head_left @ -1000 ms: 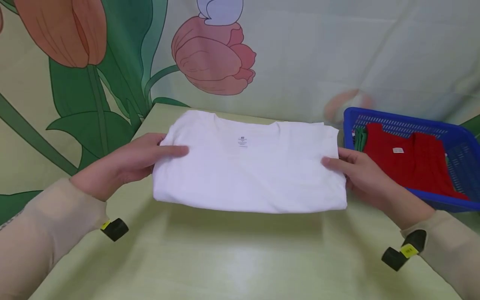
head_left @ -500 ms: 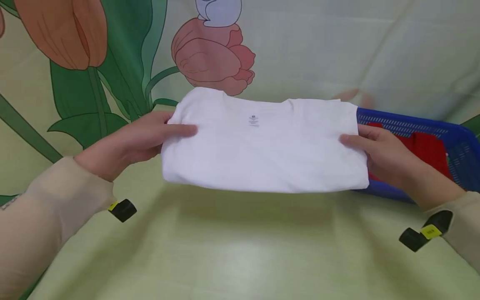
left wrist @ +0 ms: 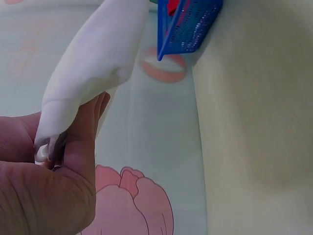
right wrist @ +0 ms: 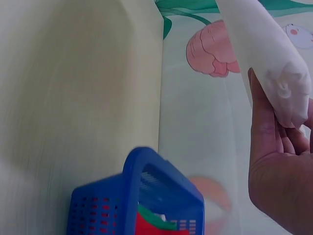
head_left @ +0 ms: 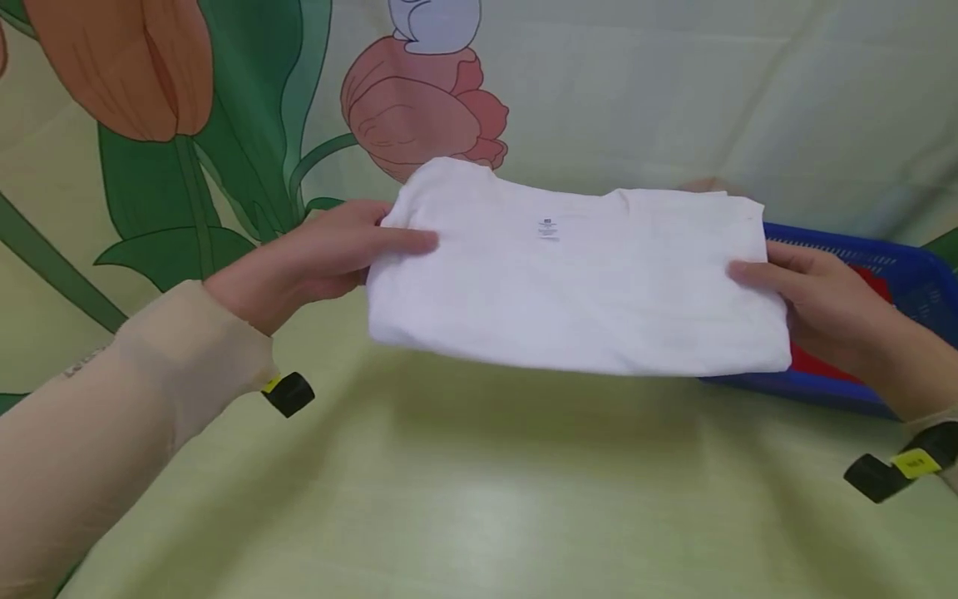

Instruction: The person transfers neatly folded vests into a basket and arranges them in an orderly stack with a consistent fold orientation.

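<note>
A folded white T-shirt (head_left: 576, 291) with a small printed neck label hangs in the air above the table, held flat at both ends. My left hand (head_left: 322, 249) grips its left end, thumb on top and fingers beneath. At the opposite end, my right hand (head_left: 838, 308) pinches the shirt the same way. The left wrist view shows the folded edge of the shirt (left wrist: 93, 63) between thumb and fingers. In the right wrist view the fabric (right wrist: 274, 63) lies in the right hand's grasp. The shirt's right end partly covers a blue basket (head_left: 913, 258).
Inside the basket lies red clothing (head_left: 823, 366), and a green piece (right wrist: 154, 218) shows in the right wrist view. The pale table (head_left: 479, 491) spreads below the shirt. Behind it hangs a cloth backdrop (head_left: 636, 91) printed with tulips.
Both hands have lifted the white T-shirt higher off the table and carried it to the right. It now overlaps the basket, hiding more of the red clothing.
</note>
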Demonstrator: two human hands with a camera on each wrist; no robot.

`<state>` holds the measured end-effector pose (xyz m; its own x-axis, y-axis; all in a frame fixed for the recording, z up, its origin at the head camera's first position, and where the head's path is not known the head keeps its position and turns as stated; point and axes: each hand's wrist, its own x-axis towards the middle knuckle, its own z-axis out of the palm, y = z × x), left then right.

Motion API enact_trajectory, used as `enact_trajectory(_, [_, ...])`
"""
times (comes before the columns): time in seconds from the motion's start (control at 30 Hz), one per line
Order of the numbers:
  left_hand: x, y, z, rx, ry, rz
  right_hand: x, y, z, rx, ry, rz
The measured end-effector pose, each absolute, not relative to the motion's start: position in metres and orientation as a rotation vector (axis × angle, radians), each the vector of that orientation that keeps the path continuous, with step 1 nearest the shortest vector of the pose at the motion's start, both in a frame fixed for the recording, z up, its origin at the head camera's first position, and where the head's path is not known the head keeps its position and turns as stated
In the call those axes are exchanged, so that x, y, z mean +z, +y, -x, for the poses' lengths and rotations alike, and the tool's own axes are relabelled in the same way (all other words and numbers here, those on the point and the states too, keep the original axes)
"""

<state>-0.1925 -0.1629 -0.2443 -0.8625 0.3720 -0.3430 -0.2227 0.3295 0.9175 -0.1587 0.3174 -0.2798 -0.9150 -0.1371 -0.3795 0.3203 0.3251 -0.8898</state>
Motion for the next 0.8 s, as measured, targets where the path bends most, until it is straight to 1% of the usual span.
enact_trajectory(0.37, [-0.242, -0.116, 0.210, 1.613, 2.052, -0.234, -0.281, 0.352, 0.155, -1.546, 2.390, -0.308])
enact_trajectory(0.53, [-0.239, -0.092, 0.219, 1.622, 2.016, -0.231, -0.282, 0.370, 0.157, -1.603, 2.401, -0.385])
enact_trajectory(0.8, [-0.233, -0.054, 0.230, 1.641, 1.991, -0.255, -0.280, 0.398, 0.163, -1.531, 2.534, -0.509])
